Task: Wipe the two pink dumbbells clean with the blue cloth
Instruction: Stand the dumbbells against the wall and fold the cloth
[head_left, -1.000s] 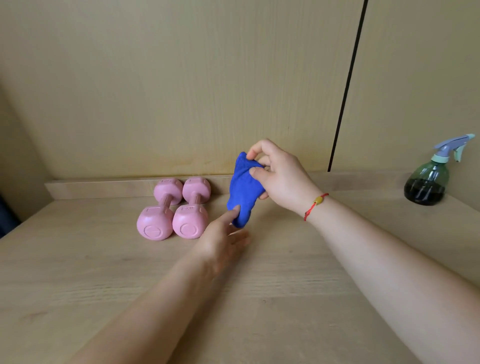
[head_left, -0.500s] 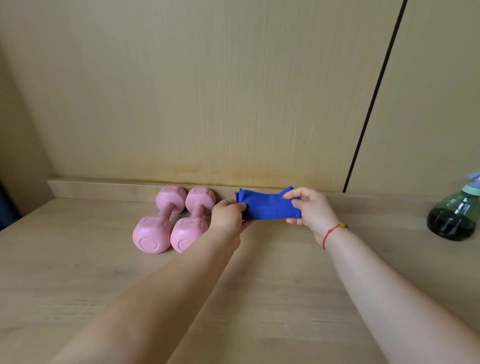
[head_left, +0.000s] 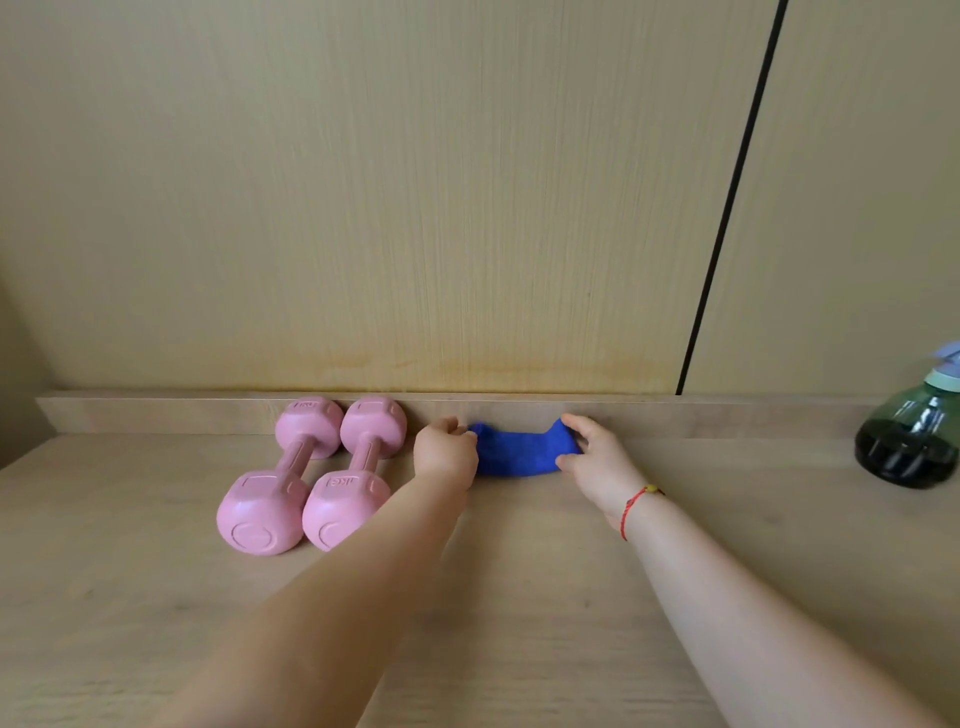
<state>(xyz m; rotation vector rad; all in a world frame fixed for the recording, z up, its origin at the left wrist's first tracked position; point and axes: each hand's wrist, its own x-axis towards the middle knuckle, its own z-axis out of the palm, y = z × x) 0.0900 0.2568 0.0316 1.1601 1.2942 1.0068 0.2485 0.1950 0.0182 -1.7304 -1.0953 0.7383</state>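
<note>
Two pink dumbbells lie side by side on the wooden table, the left dumbbell and the right dumbbell, their far ends against the low back ledge. Just right of them the blue cloth is stretched flat between my hands, low over the table by the ledge. My left hand grips the cloth's left end, close to the right dumbbell but apart from it. My right hand, with a red string bracelet on the wrist, pinches the cloth's right end.
A green spray bottle with dark liquid stands at the far right edge of view. A low wooden ledge runs along the back under the wood-panel wall. Bare tabletop spreads in front of the hands.
The cloth went from bunched in my raised right hand to held by both hands and spread out, then lowered toward the table by the ledge. My left hand took hold of its left end.
</note>
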